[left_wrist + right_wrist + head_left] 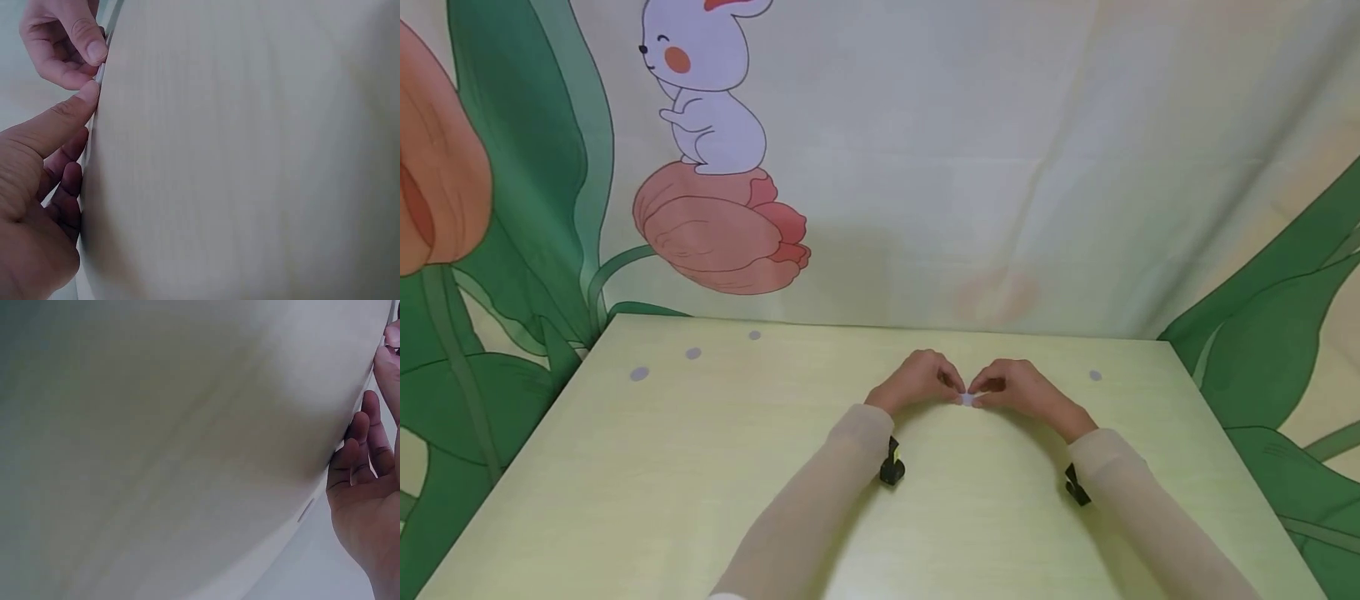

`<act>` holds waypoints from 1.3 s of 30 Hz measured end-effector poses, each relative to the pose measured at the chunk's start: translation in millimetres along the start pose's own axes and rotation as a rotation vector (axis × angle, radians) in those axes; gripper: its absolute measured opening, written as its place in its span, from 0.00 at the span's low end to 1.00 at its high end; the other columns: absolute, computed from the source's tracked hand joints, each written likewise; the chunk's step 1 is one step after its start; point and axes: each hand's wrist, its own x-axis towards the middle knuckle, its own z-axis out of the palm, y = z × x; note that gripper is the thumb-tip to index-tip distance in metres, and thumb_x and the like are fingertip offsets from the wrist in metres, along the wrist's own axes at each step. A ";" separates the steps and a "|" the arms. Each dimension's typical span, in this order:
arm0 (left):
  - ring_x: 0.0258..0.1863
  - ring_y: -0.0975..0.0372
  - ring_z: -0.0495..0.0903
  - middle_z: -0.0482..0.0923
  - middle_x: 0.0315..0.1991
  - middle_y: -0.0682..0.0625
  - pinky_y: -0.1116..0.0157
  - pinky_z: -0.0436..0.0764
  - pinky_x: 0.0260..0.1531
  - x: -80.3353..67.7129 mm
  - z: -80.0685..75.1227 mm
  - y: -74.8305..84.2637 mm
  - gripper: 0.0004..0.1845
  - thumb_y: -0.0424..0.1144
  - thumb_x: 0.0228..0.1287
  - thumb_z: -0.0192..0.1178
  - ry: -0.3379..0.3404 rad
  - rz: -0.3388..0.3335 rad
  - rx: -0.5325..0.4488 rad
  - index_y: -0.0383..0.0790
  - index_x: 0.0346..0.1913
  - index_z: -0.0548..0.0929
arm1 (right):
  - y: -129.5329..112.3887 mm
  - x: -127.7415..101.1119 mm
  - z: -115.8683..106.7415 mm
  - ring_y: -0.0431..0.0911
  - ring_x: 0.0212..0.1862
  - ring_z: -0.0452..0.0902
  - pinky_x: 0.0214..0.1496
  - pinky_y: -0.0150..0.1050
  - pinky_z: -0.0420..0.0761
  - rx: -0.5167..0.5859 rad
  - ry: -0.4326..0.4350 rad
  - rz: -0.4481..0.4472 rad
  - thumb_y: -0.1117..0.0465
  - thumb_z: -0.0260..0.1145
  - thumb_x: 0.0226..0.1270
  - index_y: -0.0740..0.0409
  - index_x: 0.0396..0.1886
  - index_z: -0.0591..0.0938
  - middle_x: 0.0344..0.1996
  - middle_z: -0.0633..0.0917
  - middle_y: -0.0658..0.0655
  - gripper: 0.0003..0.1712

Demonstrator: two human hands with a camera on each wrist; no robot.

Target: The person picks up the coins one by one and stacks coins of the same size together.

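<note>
Your left hand (921, 379) and your right hand (1024, 390) meet over the pale table (700, 500), fingers bent in and thumb and fingertips nearly closed, pinching between them one small pale piece (967, 400) from opposite sides. That piece sits right of the table's middle, toward the far edge, mostly covered by your fingertips. Three flat lilac discs (693, 353) lie well apart from your hands at the far left, and a single lilac disc (1096, 376) lies beyond your right hand, near the far right corner.
</note>
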 end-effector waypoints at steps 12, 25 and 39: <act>0.38 0.67 0.78 0.88 0.34 0.54 0.69 0.76 0.43 -5.0 -6.6 -1.1 0.04 0.37 0.57 0.77 -0.028 -0.010 0.049 0.42 0.34 0.92 | -11.4 10.1 -1.8 0.41 0.40 0.79 0.47 0.38 0.80 -0.097 -0.084 -0.036 0.56 0.77 0.62 0.43 0.39 0.90 0.37 0.85 0.44 0.07; 0.41 0.63 0.79 0.88 0.36 0.55 0.66 0.77 0.49 -17.7 -20.2 -6.5 0.03 0.37 0.57 0.76 -0.023 -0.018 0.103 0.44 0.34 0.92 | -28.2 27.0 7.8 0.40 0.37 0.76 0.44 0.37 0.78 -0.145 -0.124 -0.054 0.55 0.78 0.61 0.44 0.37 0.90 0.34 0.83 0.44 0.05; 0.41 0.62 0.80 0.88 0.36 0.56 0.63 0.77 0.49 -28.8 -32.0 -10.3 0.03 0.37 0.57 0.77 -0.015 -0.034 0.157 0.45 0.34 0.93 | -43.5 36.8 16.2 0.41 0.38 0.77 0.45 0.38 0.79 -0.133 -0.122 -0.092 0.57 0.77 0.62 0.46 0.37 0.90 0.34 0.85 0.43 0.05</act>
